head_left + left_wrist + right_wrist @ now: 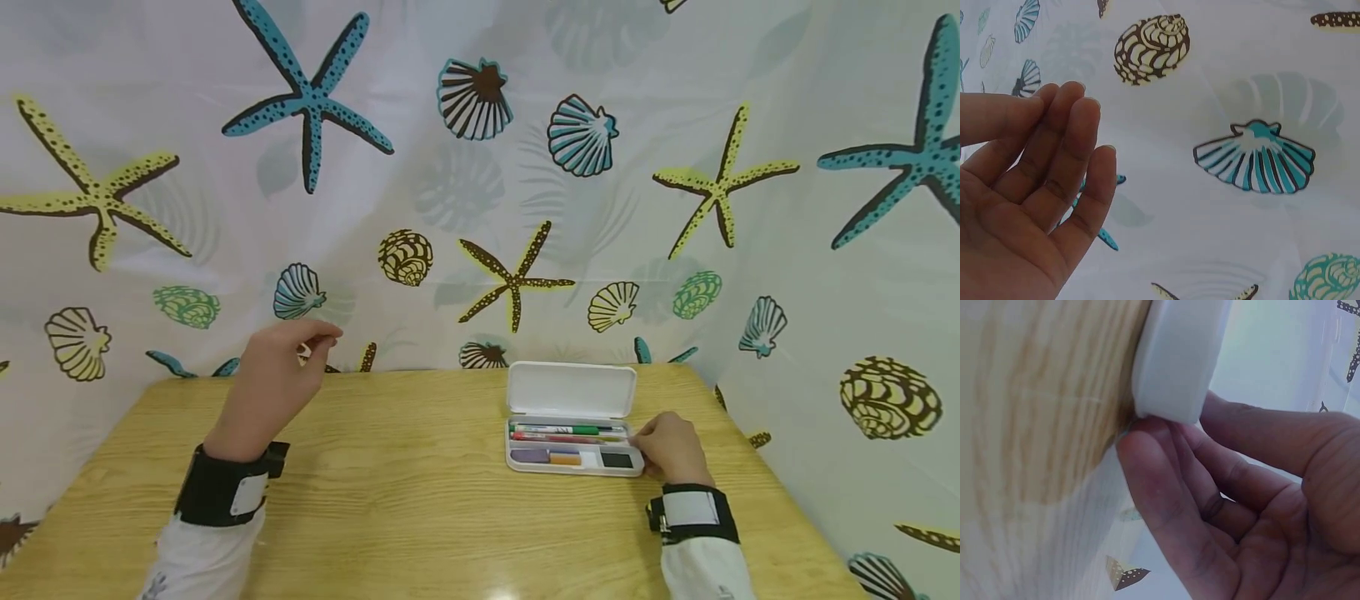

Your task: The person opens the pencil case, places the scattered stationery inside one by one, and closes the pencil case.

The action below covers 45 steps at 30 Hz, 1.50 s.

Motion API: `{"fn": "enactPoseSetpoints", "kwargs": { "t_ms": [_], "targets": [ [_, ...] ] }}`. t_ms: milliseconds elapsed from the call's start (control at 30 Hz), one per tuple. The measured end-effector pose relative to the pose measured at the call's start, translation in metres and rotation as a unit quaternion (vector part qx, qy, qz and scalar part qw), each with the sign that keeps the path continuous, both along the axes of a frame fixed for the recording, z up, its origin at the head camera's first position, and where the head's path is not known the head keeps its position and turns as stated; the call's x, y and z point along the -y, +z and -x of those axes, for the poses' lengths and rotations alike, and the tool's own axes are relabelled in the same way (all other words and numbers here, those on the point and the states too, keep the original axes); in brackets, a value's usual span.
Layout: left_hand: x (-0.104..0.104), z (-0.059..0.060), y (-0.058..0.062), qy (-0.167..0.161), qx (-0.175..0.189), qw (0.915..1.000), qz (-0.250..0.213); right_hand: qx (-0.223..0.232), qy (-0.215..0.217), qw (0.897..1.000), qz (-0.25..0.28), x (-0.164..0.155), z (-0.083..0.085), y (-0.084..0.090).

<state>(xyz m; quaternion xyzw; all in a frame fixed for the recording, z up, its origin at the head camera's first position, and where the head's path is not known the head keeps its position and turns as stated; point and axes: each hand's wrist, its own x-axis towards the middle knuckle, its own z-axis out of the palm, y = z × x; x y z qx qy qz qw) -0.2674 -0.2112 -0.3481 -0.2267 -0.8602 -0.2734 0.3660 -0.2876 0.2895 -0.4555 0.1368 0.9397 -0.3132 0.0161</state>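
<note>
A white pencil case stands on the right half of the table, its lid tipped back. Inside lie a green-and-white pen, a pink pen, a purple piece, an orange-and-blue block and a dark rectangle. My right hand grips the case's right end; in the right wrist view the thumb lies over the edge and fingertips are at the lower side. Raised over the table's left part, my left hand holds nothing; its fingers are loosely bent, thumb close to them.
The wooden table runs back to a pale curtain printed with starfish and shells. The curtain also borders the table on the left and right. The case's raised lid stands close to the table's back edge.
</note>
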Motion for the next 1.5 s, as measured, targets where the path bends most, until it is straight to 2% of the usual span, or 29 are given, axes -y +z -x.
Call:
{"fn": "enactPoseSetpoints", "kwargs": {
  "t_ms": [133,200,367,533,867,1033,1200,1333,1500],
  "targets": [
    [0.026,-0.004,0.006,0.043,0.004,0.999,-0.009,0.001,0.002,1.0,0.001,0.001,0.0,0.001],
    [0.041,-0.006,0.007,0.071,0.019,0.9973,-0.011,0.001,0.003,1.0,0.0,0.001,0.0,0.001],
    [0.072,-0.01,0.006,0.124,0.099,0.9873,-0.004,-0.002,0.003,1.0,0.001,-0.001,0.002,0.0],
    [0.09,-0.006,-0.002,0.155,0.168,0.9734,0.019,-0.002,0.002,1.0,0.003,-0.003,0.002,-0.003],
    [0.127,0.018,-0.04,0.168,0.288,0.942,0.039,-0.007,0.002,1.0,0.003,-0.003,0.003,-0.003],
    [0.139,0.021,-0.055,0.164,0.335,0.9272,0.038,-0.009,0.003,1.0,0.005,-0.003,0.003,-0.005],
    [0.148,0.023,-0.065,0.154,0.39,0.9071,0.034,-0.007,0.002,1.0,0.007,-0.002,0.003,-0.004],
    [0.152,0.027,-0.074,0.15,0.418,0.8956,0.022,-0.007,0.001,1.0,0.005,-0.002,0.002,-0.003],
    [0.155,0.032,-0.088,0.155,0.43,0.8887,0.034,-0.003,-0.002,1.0,0.006,-0.002,0.002,-0.003]
  ]
}}
